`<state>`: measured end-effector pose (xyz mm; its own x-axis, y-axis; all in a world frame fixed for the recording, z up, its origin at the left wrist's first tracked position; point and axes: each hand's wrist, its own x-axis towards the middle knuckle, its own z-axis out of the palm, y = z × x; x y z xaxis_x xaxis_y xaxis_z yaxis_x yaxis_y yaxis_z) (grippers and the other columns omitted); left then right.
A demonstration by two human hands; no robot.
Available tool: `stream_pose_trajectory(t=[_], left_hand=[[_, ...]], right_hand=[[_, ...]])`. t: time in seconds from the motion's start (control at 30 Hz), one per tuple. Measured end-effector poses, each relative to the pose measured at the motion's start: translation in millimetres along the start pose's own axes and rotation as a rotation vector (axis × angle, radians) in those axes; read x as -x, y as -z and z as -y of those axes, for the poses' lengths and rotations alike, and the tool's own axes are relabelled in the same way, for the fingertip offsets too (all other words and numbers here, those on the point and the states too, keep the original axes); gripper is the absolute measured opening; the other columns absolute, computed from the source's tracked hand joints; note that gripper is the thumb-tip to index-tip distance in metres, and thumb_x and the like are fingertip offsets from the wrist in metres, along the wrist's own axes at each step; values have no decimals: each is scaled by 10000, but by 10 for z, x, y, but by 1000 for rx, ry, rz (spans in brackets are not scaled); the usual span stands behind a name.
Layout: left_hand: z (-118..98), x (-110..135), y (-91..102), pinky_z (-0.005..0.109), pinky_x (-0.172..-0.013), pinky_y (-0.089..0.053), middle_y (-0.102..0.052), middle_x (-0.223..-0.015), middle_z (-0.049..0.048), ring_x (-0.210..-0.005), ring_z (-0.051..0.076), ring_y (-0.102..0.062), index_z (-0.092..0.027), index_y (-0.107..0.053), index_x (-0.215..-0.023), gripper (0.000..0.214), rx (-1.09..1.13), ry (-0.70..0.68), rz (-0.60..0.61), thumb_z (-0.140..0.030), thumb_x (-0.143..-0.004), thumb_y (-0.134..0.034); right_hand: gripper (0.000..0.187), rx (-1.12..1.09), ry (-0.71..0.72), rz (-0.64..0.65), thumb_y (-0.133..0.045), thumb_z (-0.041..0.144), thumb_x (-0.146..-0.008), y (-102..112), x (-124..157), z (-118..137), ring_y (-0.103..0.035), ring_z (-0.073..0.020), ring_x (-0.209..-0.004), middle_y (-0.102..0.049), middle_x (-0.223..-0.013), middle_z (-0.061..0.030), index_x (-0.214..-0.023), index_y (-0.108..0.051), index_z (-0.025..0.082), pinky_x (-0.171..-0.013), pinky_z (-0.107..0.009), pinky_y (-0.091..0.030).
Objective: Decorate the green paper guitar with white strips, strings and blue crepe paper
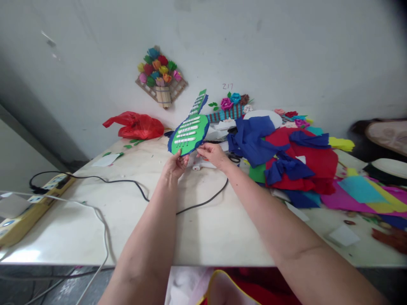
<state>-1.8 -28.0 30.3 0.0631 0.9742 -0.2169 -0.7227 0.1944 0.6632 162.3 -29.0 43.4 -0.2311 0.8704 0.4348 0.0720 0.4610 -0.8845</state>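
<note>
A paper craft piece (188, 134) with a green oval face, a blue border and white strips is held up above the white table (203, 237). My left hand (174, 166) pinches its lower edge from below. My right hand (212, 153) grips its right lower edge with fingers closed. A second green and blue striped piece (198, 103) sticks up behind it; whether it is joined to the first I cannot tell.
Blue, red and other coloured paper sheets (295, 163) pile up at the right. A red plastic bag (136, 125) lies at the back left. A black cable (127, 183) crosses the table from a power strip (30, 203). Paper flowers (159, 74) hang on the wall.
</note>
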Motion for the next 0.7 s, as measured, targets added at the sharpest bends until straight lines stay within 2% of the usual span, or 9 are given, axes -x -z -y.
stream_pose_trajectory(t=[0.3, 0.57, 0.7], left_hand=[[-2, -7, 10, 167, -404, -480, -614, -527, 58, -434, 130, -592, -109, -557, -779, 113, -5, 35, 20, -159, -832, -471], [2, 31, -25, 163, -419, -488, -618, -538, 68, -440, 124, -595, -101, -552, -754, 145, 35, 47, 13, -166, -842, -458], [-1, 36, -31, 164, -410, -485, -617, -534, 55, -424, 115, -585, -105, -550, -751, 146, 36, 58, -11, -169, -844, -458]], right_hand=[[263, -19, 3, -12, -586, 402, -671, -9, -4, -31, -478, -94, -558, -598, -610, -14, -590, -583, 152, -569, -232, -403], [293, -26, 7, 36, -563, 432, -702, 30, 26, 15, -488, -92, -571, -611, -651, -18, -638, -599, 149, -565, -225, -395], [289, -46, 15, 2, -567, 436, -705, 57, 14, -21, -473, -88, -546, -601, -630, -10, -646, -588, 154, -548, -225, -391]])
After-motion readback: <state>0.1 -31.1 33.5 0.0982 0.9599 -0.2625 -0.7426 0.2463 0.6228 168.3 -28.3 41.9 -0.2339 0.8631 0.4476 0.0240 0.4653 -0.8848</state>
